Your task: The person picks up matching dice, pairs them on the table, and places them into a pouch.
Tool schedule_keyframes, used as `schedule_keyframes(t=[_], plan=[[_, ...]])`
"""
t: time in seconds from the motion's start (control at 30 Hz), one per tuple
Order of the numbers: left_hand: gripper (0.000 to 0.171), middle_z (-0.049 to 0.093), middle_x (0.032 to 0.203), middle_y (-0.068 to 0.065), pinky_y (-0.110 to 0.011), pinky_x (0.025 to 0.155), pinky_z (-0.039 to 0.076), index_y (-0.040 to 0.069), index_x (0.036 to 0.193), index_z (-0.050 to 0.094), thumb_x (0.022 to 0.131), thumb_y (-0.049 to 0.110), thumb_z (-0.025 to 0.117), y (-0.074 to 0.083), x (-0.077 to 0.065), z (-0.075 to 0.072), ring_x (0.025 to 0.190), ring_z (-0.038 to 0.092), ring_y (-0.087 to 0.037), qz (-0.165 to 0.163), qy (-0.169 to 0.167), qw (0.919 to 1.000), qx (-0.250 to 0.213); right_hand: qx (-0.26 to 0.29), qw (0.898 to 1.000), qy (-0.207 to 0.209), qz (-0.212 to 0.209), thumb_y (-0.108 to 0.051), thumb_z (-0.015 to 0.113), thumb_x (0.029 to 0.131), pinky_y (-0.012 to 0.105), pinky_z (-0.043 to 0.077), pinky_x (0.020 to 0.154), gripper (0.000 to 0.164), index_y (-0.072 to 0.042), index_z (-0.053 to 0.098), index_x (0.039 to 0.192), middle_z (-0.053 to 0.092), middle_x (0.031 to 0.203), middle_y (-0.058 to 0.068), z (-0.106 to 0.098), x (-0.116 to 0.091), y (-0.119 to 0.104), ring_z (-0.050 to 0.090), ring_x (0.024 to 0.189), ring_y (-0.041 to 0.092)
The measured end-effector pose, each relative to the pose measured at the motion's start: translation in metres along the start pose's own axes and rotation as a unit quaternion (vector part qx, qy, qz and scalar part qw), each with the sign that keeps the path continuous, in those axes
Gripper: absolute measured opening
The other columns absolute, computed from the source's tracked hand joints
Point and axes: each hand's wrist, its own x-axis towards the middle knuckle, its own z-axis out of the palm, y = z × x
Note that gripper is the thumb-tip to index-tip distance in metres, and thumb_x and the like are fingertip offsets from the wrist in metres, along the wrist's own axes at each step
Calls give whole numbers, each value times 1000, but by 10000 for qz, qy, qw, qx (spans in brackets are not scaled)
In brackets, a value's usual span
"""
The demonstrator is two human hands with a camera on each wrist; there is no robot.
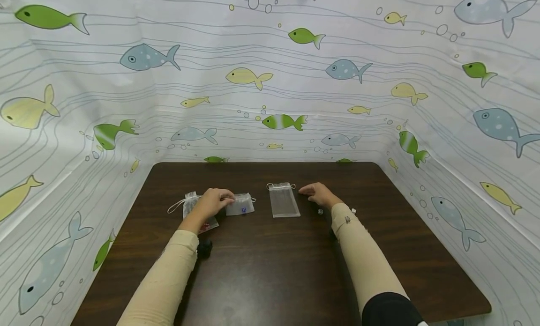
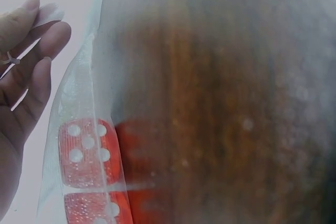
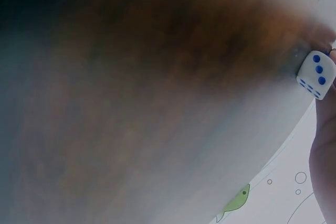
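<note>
Fingers of left hand (image 1: 213,202) seem to pinch mesh pouch (image 1: 234,210), blue die (image 1: 243,210) inside. Right hand (image 1: 318,195) relaxed, no hold seen; flat pouch (image 1: 284,203) just left of fingertips, white die (image 3: 316,74) close by. Risks: weak pinch drops mesh pouch; low right hand bumps white die.

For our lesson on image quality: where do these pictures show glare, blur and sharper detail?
Head: pale glare on the near middle of the dark brown, wood-grained tabletop; left wrist: tabletop blurred, translucent red cubic dice with white dots sharper; right wrist: tabletop smeared, white cubic die with blue dots fairly crisp.
</note>
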Motion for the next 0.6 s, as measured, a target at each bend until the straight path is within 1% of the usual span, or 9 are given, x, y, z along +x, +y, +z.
schedule_keyframes(t=[0.27,0.6], plan=[[9,75,90,-1,-38,70,55,12,102,78,94,17,74,1,1,0,75,64,-13,-5,14,10000,-37,-146,9999,38,-76,19,59,93,46,49,104,41,2,66,130,62,137,20,0,0,0,54,132,37],[9,75,91,-2,-37,70,54,11,100,78,94,15,74,2,0,-1,74,63,-13,68,48,10000,-51,-335,9990,174,-218,18,59,93,44,51,101,39,2,68,127,66,132,18,0,2,1,58,128,36]])
